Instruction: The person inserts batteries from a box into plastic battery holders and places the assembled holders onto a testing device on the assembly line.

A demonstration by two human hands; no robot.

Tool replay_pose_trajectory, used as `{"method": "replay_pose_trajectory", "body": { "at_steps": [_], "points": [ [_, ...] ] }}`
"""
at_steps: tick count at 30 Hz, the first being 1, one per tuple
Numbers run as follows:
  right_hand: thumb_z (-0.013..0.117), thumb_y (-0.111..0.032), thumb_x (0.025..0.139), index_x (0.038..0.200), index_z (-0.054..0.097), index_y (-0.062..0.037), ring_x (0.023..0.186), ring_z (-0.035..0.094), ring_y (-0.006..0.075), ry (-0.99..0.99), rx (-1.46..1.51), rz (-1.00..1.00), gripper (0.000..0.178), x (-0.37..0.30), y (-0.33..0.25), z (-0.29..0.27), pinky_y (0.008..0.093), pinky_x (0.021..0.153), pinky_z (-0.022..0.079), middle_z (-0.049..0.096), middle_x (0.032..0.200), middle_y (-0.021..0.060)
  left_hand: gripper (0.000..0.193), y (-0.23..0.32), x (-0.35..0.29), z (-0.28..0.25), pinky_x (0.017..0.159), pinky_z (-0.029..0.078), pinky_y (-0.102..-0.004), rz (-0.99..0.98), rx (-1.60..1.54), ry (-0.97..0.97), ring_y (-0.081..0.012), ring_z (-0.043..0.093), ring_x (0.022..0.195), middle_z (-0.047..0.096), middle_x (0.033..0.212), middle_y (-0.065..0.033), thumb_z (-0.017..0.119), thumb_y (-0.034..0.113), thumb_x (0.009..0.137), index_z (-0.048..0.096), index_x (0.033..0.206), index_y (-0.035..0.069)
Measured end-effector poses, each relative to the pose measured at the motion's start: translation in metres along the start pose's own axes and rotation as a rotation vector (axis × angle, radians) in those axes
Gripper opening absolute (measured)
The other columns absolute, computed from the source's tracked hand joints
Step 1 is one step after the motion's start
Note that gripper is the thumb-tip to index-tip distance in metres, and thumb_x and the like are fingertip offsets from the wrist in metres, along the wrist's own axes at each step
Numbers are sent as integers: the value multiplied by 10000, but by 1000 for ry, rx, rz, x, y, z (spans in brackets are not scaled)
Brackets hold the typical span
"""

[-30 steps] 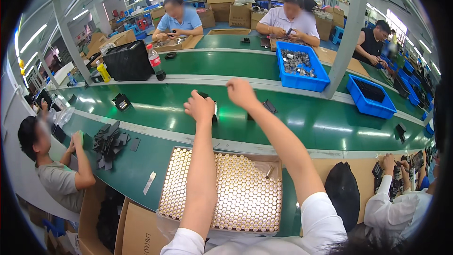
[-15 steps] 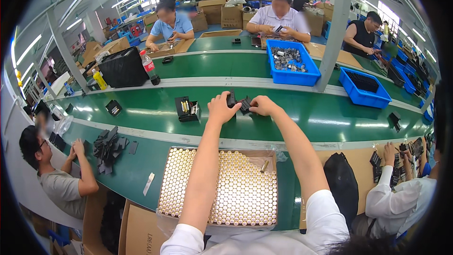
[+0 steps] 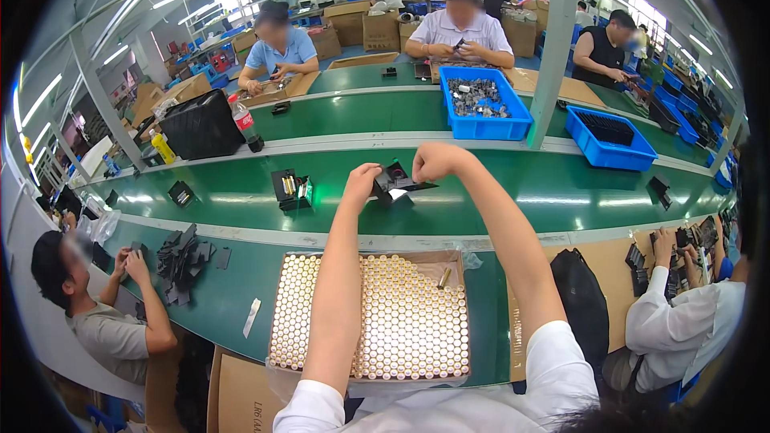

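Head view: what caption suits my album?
Left hand and right hand at an open black case, beyond a box of batteries.

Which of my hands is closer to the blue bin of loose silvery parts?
Right. Your right hand is in front of the blue bin, toward its left end; your left hand is farther left, at the black case.

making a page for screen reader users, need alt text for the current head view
The left hand holds a black case over a green belt, with the right hand curled close beside it. Nearer the person is a cardboard box packed with batteries. Other people work around the belt.
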State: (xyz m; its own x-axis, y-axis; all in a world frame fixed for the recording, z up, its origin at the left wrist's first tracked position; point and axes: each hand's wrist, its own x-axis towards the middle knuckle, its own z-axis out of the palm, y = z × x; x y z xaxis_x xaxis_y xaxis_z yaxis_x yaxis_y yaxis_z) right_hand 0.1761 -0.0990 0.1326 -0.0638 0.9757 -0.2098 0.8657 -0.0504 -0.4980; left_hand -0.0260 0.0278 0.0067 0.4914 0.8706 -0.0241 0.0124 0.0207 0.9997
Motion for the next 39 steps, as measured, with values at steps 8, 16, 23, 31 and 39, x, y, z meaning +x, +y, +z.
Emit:
{"method": "replay_pose_trajectory", "body": {
  "at_steps": [8, 16, 23, 31, 39],
  "points": [
    [705, -141, 781, 872, 773, -11, 621, 633, 226, -96, -130, 138, 173, 37, -37, -16, 318, 615, 520, 717, 747, 68, 361, 10, -15, 28, 782, 539, -348, 377, 222, -192, -239, 658, 834, 757, 991, -119, 662, 291, 959, 719, 1145, -14],
    [743, -192, 797, 975, 778, -34, 773, 693, 281, 695, -20, -37, 240, 56, -11, 22, 385, 763, 584, 760, 897, 97, 370, 14, -16, 22, 688, 518, -343, 421, 432, 90, -199, 627, 732, 750, 870, -89, 686, 303, 957, 724, 1092, -40],
    [699, -166, 860, 1089, 753, -68, 769, 657, 278, 514, -17, -205, 255, 42, 27, 49, 396, 743, 540, 750, 933, 122, 336, 2, -2, 11, 673, 508, -280, 244, 175, 20, -153, 629, 723, 739, 861, -87, 695, 280, 964, 734, 1083, -32],
    [634, -106, 894, 1080, 749, -53, 753, 647, 285, 357, 25, -244, 224, 41, 42, 37, 407, 744, 541, 745, 914, 118, 302, 16, -15, 24, 635, 498, -243, 315, -160, -102, -120, 606, 675, 717, 836, -76, 722, 225, 940, 725, 1114, -21],
    [618, -70, 854, 921, 748, -23, 739, 664, 287, 790, -107, -184, 154, 16, 5, 58, 405, 699, 536, 755, 863, 106, 260, 14, -15, 16, 618, 552, -257, 248, 123, -67, -138, 630, 717, 701, 866, -86, 710, 148, 934, 684, 1144, -1]
  ]
}}
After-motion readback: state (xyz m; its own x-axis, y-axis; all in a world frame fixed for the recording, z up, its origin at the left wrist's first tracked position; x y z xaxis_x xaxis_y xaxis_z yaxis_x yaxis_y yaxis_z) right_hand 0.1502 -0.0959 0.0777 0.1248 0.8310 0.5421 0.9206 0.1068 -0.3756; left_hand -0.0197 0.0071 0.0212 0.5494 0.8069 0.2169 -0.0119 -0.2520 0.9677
